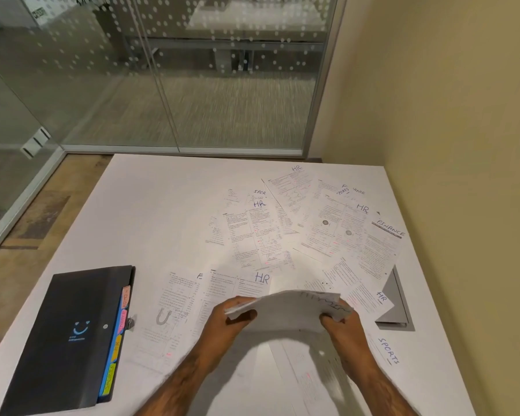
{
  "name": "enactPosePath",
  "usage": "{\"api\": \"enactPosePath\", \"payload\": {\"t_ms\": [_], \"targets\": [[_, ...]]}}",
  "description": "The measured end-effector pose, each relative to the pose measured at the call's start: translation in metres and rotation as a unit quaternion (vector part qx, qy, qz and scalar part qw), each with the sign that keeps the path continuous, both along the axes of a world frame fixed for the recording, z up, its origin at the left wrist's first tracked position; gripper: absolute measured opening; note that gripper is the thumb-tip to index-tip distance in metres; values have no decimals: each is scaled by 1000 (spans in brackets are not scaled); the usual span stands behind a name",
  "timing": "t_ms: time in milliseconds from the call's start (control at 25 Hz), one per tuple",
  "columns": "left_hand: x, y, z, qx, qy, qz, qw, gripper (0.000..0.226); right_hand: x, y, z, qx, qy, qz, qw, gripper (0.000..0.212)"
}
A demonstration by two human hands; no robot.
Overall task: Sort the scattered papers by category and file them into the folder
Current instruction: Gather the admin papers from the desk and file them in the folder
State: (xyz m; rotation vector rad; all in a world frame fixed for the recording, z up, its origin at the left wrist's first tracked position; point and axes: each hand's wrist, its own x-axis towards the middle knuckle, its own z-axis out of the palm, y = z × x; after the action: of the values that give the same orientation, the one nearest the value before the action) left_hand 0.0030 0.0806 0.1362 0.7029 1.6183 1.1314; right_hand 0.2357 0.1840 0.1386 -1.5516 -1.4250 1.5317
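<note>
Sheaf (285, 310) of a few sheets is lifted just above the table's (162, 205) near edge, centre-right. Its long axis runs left to right across the person and it bows upward in the middle. Handwriting at its right end is blurred, so the category is unreadable; the heading end seems to point toward the right hand. Left hand (231, 319) grips the sheaf's left edge, thumb curled over the near face. Right hand (339, 325) grips the right edge, fingers wrapped round it. Beyond and beside the sheaf, loose sheets lie overlapping and mixed: an HR sheet (258, 235) at centre, a FINANCE sheet (382, 247) far right, a SPORTS sheet (388, 351) near right, and more under the forearms. Folder (69, 334) lies well apart at near left, flap closed, long axis near to far, leaning right at the top. Its coloured tabs (119, 334) line the right edge, facing the papers. A grey tray (398, 298) peeks from under sheets at right. Judgement: early stage. One small batch is gathered, most sheets are unsorted, and nothing is visibly filed. The rest must be grouped, then the folder opened.
</note>
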Motion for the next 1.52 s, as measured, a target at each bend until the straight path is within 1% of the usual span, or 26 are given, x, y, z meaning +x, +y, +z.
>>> {"api": "enactPosePath", "payload": {"t_ms": [80, 200, 280, 360, 520, 640, 880, 1000, 1080, 1280, 1400, 1520], "targets": [[4, 1, -2, -3, -18, 12, 1000, 18, -4, -3, -2, -1, -7, -12, 1000, 35], [5, 2, 0, 5, -30, 18, 999, 23, -6, -2, 0, 13, -6, -23, 1000, 40], [2, 1, 3, 27, -27, -4, 999, 21, -5, 0, 1, 16, 1, -20, 1000, 43], [-1, 1, 1, 29, -20, -16, 999, 19, -3, 0, -2, 15, -8, -15, 1000, 47], [8, 2, -2, -2, -37, 11, 999, 22, -4, -5, 0, 20, -6, -19, 1000, 39], [6, 2, -3, 6, -37, -3, 999, 20, -3, -4, -2, 26, 0, -42, 999, 37], [7, 0, -9, 17, 4, -63, 998, 19, 0, -6, -7, -7, -2, -18, 1000, 33], [7, 1, -12, 2, 13, -57, 998, 18, 0, -4, -7, -13, 8, -31, 999, 37], [8, 1, -15, -7, 34, -52, 998, 17, -1, -5, -9, -17, 18, -34, 999, 42], [14, 8, -6, 16, 77, -45, 996, 15, -8, -8, -4, 4, 15, -74, 997, 32], [12, 9, -5, 26, 70, -31, 997, 16, -8, -7, 0, 17, 21, -73, 997, 31], [13, 7, -7, 22, 56, -24, 998, 21, -8, -9, -8, -6, 7, -60, 998, 36]]}}
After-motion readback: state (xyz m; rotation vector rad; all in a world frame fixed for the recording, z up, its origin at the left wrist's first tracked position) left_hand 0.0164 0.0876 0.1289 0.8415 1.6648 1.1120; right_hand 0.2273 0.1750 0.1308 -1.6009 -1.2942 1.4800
